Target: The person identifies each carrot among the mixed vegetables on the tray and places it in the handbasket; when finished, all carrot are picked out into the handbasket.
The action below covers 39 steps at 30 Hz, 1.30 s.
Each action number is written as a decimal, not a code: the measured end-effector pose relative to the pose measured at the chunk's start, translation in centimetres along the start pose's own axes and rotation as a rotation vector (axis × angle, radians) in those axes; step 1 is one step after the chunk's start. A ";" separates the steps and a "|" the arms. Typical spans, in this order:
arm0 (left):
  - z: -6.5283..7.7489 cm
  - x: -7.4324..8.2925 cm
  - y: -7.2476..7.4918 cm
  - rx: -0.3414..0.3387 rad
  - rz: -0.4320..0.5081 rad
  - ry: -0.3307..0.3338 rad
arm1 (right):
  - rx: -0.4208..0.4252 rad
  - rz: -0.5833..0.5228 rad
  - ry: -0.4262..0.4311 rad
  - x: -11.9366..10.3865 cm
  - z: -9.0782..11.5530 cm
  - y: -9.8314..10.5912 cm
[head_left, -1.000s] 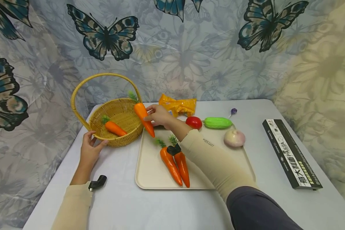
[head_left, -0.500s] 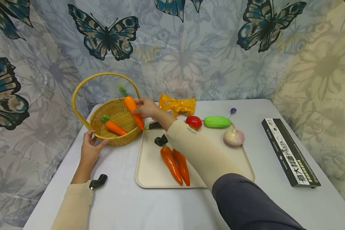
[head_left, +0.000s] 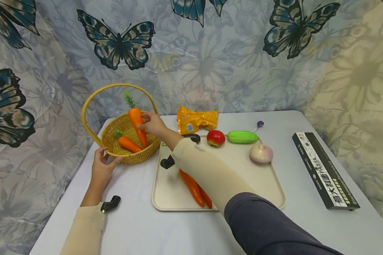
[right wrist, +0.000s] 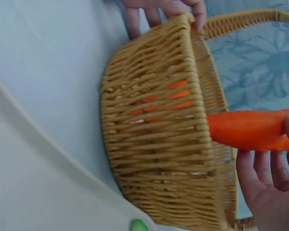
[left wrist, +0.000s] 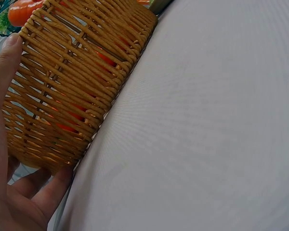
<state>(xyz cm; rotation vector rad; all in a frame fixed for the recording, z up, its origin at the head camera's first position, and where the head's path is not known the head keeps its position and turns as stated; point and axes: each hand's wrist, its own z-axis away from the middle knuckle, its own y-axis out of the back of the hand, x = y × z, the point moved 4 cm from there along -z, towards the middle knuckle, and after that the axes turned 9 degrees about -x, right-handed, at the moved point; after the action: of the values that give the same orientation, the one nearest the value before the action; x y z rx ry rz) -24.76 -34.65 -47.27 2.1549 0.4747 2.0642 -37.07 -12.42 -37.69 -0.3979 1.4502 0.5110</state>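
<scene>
My right hand pinches an orange carrot with a green leafy top, tip pointing down inside the yellow wicker basket. In the right wrist view, the held carrot passes behind the basket's rim, fingers on one side and thumb on the other. A second carrot lies on the basket floor. My left hand grips the near left rim, and the left wrist view shows its thumb at the rim and its fingers under the woven wall. Two more carrots lie on the tray, their tops hidden by my right sleeve.
The beige tray also bears a red apple-like fruit, a green cucumber-like vegetable, an onion and a dark eggplant-like item. Behind it sit an orange packet and a lollipop. A pasta box lies right.
My right hand has carried the carrot left, from over the tray's edge into the basket, its tip now below the rim. My left hand stays on the rim.
</scene>
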 end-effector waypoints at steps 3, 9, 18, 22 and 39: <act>-0.2 0.1 0.0 -0.002 0.007 -0.012 | 0.004 0.047 0.008 0.2 0.0 -0.3; -0.6 0.2 -0.2 -0.008 0.010 -0.026 | 0.023 0.174 -0.021 0.7 0.1 -0.6; -0.5 -0.3 -0.3 -0.005 0.013 -0.031 | 0.045 0.291 -0.066 1.8 -0.1 -1.0; -0.5 -0.3 -0.3 0.002 0.014 -0.037 | 0.028 0.302 -0.066 1.7 -0.2 -1.2; -0.4 -0.6 0.2 0.016 0.020 -0.038 | -0.078 -0.122 0.047 2.0 1.3 -0.8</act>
<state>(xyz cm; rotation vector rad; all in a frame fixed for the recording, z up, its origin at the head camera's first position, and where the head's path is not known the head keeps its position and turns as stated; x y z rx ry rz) -25.15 -35.09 -47.72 2.2119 0.4693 2.0329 -35.49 -12.20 -39.62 -0.5600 1.4440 0.4634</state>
